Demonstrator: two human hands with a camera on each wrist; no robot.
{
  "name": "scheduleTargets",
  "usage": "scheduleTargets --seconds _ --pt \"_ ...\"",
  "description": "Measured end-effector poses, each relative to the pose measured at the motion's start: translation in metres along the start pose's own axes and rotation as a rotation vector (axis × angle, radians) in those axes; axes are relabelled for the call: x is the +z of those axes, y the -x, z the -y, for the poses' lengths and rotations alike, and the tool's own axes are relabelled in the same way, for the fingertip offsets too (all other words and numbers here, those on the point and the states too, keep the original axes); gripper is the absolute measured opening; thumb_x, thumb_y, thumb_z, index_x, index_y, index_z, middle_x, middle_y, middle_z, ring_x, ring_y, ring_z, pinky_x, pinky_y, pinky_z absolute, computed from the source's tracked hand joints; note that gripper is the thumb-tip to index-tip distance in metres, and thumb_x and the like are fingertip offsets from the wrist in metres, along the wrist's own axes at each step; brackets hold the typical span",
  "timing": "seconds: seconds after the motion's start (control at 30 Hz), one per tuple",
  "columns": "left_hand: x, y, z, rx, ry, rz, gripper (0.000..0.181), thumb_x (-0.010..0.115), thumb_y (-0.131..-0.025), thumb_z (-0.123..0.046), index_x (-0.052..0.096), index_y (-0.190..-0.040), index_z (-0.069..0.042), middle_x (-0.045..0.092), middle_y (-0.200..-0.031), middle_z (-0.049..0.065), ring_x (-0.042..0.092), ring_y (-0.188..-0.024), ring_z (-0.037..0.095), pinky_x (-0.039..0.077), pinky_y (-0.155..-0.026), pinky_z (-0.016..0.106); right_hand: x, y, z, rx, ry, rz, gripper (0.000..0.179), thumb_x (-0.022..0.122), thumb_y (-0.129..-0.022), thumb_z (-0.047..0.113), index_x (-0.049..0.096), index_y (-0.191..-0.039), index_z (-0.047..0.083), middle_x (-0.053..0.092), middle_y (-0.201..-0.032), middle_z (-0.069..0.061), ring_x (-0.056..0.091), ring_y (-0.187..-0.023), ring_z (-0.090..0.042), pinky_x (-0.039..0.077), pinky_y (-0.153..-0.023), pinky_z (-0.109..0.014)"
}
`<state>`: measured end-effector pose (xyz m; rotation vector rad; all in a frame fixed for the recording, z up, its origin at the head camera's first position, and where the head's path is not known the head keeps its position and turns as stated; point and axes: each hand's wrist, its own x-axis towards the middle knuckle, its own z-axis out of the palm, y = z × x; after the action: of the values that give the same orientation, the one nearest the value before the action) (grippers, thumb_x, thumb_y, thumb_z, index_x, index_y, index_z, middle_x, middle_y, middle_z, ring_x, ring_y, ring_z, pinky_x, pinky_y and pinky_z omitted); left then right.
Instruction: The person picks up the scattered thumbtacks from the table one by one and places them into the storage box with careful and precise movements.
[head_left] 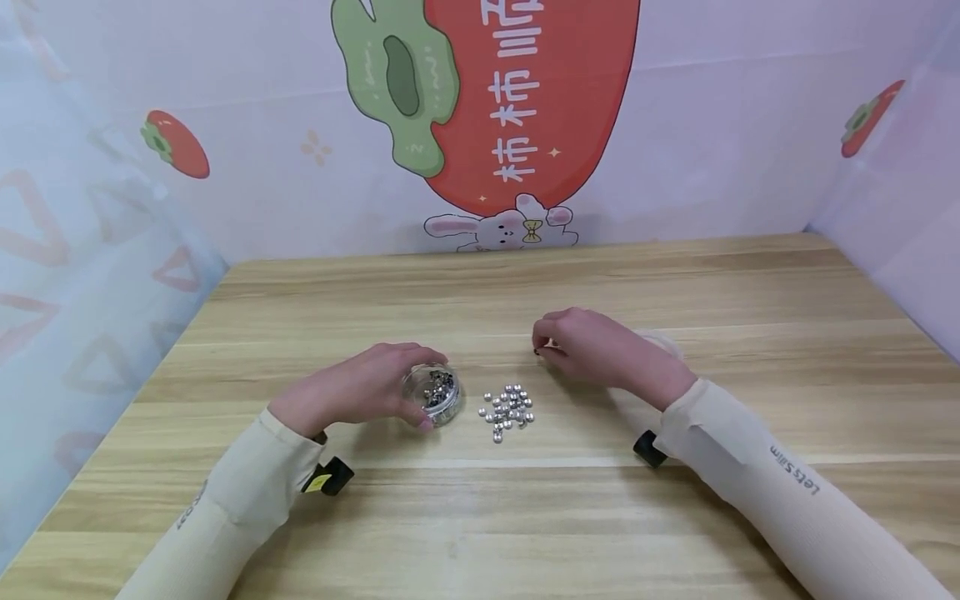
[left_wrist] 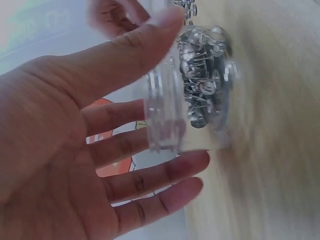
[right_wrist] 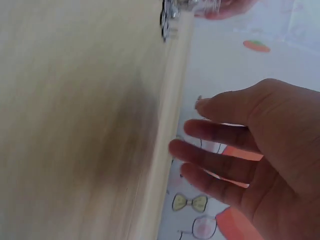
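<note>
My left hand (head_left: 378,385) grips a round clear jar (head_left: 442,417) by its rim, thumb on the near side and fingers on the far side. Metal thumbtacks (left_wrist: 200,75) lie inside the jar, seen through its wall in the left wrist view. To the right of the jar is a loose pile of silver thumbtacks (head_left: 507,410) on the table. Beyond the pile and to its right, my right hand (head_left: 581,340) hovers with thumb and forefinger drawn together. A small dark thing (head_left: 536,351) shows at those fingertips, too small to make out; the other fingers are loosely bent.
Partly hidden behind the right forearm, a clear round object (head_left: 665,342) lies on the wooden table (head_left: 480,533). A printed cloth wall (head_left: 262,183) stands along the table's far edge, with more cloth at both sides.
</note>
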<state>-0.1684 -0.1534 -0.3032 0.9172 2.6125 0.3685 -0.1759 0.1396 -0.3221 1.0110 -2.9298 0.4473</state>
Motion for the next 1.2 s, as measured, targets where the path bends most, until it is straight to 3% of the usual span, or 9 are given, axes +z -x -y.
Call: scheduleTargets --seconds 0.27,0.63,0.8,1.07,1.2 --pt "0.002 -0.001 0.0 0.014 0.001 -0.023 0.083 0.085 -0.068 -0.045 0.052 -0.136 -0.008 0.058 -0.137 0.01 0.055 -0.126 0.029 0.042 -0.108 0.047 0.005 -0.004 0.035 -0.14 -0.016 -0.09 0.009 0.067 -0.091 0.014 0.071 -0.099 0.013 0.071 -0.094 0.004 0.063 -0.079 -0.008 0.056 -0.079 -0.029" --pt "0.002 -0.002 0.0 -0.002 0.053 -0.013 0.084 0.085 -0.068 -0.044 0.051 -0.137 -0.01 0.058 -0.137 0.006 0.059 -0.116 0.025 0.047 -0.102 0.043 0.019 -0.022 0.066 -0.295 0.036 -0.119 0.013 0.065 -0.092 0.017 0.069 -0.104 0.014 0.069 -0.096 0.004 0.062 -0.082 -0.011 0.053 -0.083 -0.031" --pt "0.001 -0.002 -0.001 -0.004 0.068 -0.01 0.084 0.085 -0.069 -0.045 0.051 -0.137 -0.01 0.058 -0.138 0.005 0.059 -0.117 0.024 0.047 -0.102 0.043 0.023 -0.023 0.069 -0.298 0.059 -0.157 0.013 0.066 -0.092 0.02 0.069 -0.104 0.015 0.068 -0.096 0.005 0.06 -0.084 -0.01 0.051 -0.079 -0.029" --pt "0.001 -0.003 -0.001 0.006 0.069 -0.014 0.082 0.085 -0.068 -0.045 0.053 -0.136 -0.013 0.06 -0.134 0.001 0.058 -0.118 0.024 0.046 -0.102 0.043 0.026 -0.024 0.073 -0.292 0.081 -0.189 0.014 0.066 -0.092 0.022 0.068 -0.104 0.016 0.067 -0.099 0.005 0.061 -0.093 -0.011 0.05 -0.088 -0.032" --pt "0.002 -0.002 -0.001 -0.004 0.075 -0.012 0.085 0.085 -0.068 -0.045 0.051 -0.138 -0.011 0.058 -0.137 0.005 0.057 -0.122 0.027 0.044 -0.105 0.046 0.026 -0.024 0.073 -0.268 0.071 -0.181 0.033 0.067 -0.092 0.029 0.061 -0.122 0.016 0.061 -0.127 -0.002 0.057 -0.116 -0.018 0.048 -0.097 -0.04"
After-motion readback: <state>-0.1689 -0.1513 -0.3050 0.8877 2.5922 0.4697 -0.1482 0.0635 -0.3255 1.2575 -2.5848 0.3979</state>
